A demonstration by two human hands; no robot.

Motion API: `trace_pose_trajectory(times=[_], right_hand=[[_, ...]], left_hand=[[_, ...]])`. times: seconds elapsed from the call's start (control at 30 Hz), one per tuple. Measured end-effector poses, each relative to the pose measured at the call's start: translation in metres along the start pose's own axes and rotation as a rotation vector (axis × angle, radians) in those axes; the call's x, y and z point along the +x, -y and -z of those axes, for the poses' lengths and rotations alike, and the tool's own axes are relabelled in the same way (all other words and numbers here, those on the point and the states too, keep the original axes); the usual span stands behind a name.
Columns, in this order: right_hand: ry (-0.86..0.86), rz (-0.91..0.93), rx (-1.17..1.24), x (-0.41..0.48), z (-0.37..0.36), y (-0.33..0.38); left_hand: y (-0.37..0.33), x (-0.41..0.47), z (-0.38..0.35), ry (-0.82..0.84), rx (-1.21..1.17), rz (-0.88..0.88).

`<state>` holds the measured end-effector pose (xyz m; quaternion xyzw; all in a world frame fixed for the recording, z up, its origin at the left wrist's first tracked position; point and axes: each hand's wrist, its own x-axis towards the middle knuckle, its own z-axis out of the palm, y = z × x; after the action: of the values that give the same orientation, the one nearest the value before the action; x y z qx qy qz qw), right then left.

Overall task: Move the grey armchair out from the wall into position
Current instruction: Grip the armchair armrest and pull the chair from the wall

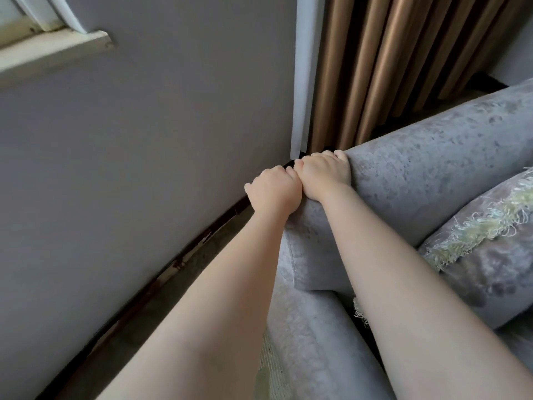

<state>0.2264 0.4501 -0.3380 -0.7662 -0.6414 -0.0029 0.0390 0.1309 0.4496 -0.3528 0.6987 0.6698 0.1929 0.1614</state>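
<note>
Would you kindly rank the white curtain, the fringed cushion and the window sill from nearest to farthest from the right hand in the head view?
From the right hand, gripping the armchair:
1. White curtain, just above it.
2. Fringed cushion, to the right on the seat.
3. Window sill, far upper left.

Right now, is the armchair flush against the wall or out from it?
Out on this side: a strip of floor shows between the armchair and the wall. The gap behind its back is hidden.
</note>
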Motion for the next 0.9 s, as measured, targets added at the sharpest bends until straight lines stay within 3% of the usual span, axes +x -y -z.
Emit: trace_pose_trajectory(times=[0.67,0.9], right_hand=[[0.057,0.079,0.082,-0.067,0.009,0.027],[-0.097,0.075,0.076,-0.062,-0.005,0.031]], left_hand=[[0.024,-0.074,0.032,-0.014,0.076,0.082],[0.031,-0.065,0.019,-0.112,0.063,0.088]])
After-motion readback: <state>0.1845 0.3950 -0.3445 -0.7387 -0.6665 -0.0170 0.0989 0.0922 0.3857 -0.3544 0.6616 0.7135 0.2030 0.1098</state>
